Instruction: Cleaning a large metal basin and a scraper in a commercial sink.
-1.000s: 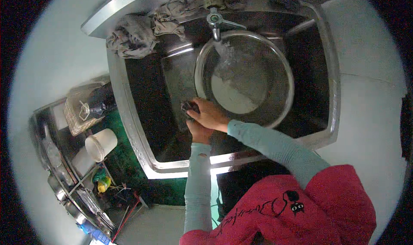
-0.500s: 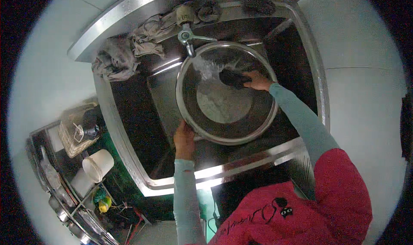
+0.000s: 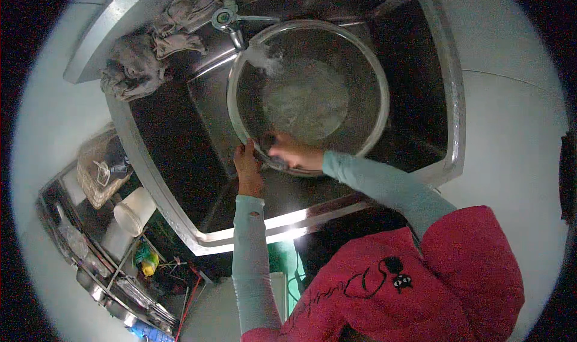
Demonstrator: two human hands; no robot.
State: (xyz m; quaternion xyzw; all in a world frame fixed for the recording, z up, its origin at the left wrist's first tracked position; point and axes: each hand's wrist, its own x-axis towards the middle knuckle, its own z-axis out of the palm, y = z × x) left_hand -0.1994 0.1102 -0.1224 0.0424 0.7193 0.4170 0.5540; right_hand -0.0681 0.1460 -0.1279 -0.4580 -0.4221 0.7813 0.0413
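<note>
A large round metal basin (image 3: 384,102) with a shiny rim sits in the sink, with water in its bottom. My left hand (image 3: 247,169) grips its near-left rim. Close beside it, my right hand (image 3: 294,152) is closed around a dark scrubbing pad or cloth (image 3: 268,142), pressed to the inside of the basin near that same rim. Motion blurs the right fingers, and they hide much of the dark piece, so its exact kind is unclear. From the tap (image 3: 233,28) at the far left, water runs into the basin.
Grey crumpled rags (image 3: 135,66) lie along the back-left ledge of the dark sink, whose metal edge (image 3: 454,96) surrounds the basin. Left of the sink, a shelf holds a white bucket (image 3: 134,211), a wicker basket (image 3: 96,183) and several metal pans.
My right hand has moved with the dark piece from the basin's far right side to its near-left rim. The left hand keeps its hold. The whole view has shifted.
</note>
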